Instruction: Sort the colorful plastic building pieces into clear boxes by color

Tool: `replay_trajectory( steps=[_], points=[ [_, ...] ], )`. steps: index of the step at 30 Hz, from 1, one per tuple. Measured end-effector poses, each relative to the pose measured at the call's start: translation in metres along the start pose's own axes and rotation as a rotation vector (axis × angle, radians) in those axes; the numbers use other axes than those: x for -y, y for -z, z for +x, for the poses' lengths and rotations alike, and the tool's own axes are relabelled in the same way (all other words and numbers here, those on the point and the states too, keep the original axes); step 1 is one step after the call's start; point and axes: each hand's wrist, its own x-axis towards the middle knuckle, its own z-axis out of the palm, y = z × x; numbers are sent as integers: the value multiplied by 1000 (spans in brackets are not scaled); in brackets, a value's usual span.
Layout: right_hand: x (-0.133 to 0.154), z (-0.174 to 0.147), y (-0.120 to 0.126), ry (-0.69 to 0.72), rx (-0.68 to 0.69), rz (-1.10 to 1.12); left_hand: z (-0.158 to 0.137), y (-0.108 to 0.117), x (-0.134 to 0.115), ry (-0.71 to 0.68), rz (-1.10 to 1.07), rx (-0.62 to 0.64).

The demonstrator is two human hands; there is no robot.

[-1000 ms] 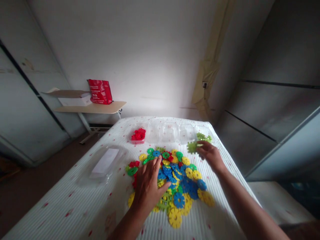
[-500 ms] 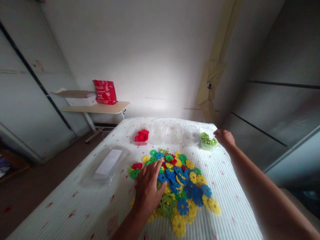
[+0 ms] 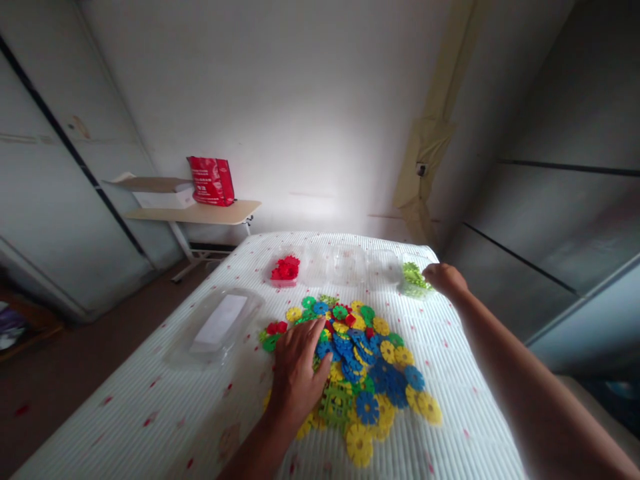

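Biggest first: we've got a pale wall (image 3: 300, 100) across the back, with its upper corners fading into shadow. Grey cupboard (image 3: 560, 207) on our right is dim and cut off by the frame. White ribbed cloth (image 3: 190, 413) with red flecks runs out of view at our near edge and hides what it covers. Side table (image 3: 217, 213) at back left carries a white box (image 3: 165, 197) and a red bag (image 3: 213, 181), print too small to read. Pile of plastic pieces (image 3: 357, 363) sits mid-cloth, left part behind our left hand (image 3: 300, 367), lower layers buried. Row of clear trays (image 3: 347, 267) is beyond it, seams washed out by the see-through plastic. Clear plastic shell (image 3: 183, 360) lies left, edges faint, white paper (image 3: 220, 323) on it. Our left hand is spread over the pile, fingers loose; underside hidden. Our right hand (image 3: 447, 277) has fingers bunched at the right end tray; can't tell if anything's pinched. Pile is mostly notched round discs, blue, yellow and green, plus lime square grids. Red pieces (image 3: 286, 268) fill part of the left end tray, lime pieces (image 3: 414, 275) the right one.
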Motion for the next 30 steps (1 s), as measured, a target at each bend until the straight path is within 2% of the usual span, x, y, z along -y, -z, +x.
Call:
replay_trajectory(
  steps=[4,7,9,11,14,17,19,22,25,30],
  points=[
    [9,-18,22,22,-83,-10,3,7,5,28,-15,-51],
    [19,-47,29,128,-141,114,5,14,16,73,-6,-84],
    [26,-73,28,185,-115,228,6,18,25,100,-6,-107],
    [35,-103,22,241,-37,353,6,21,33,127,-25,-127],
    [50,-147,11,400,146,505,5,24,41,150,-64,-134],
    [71,-184,5,504,315,546,3,25,45,164,-91,-123],
    [87,-203,3,601,369,536,2,25,46,179,-102,-120],
    [110,-218,-2,737,274,421,2,24,46,193,-114,-115],
    [128,-219,-12,829,142,234,3,21,41,182,-130,-93],
    [132,-207,-23,831,47,111,1,15,32,112,-163,52]
  ],
)
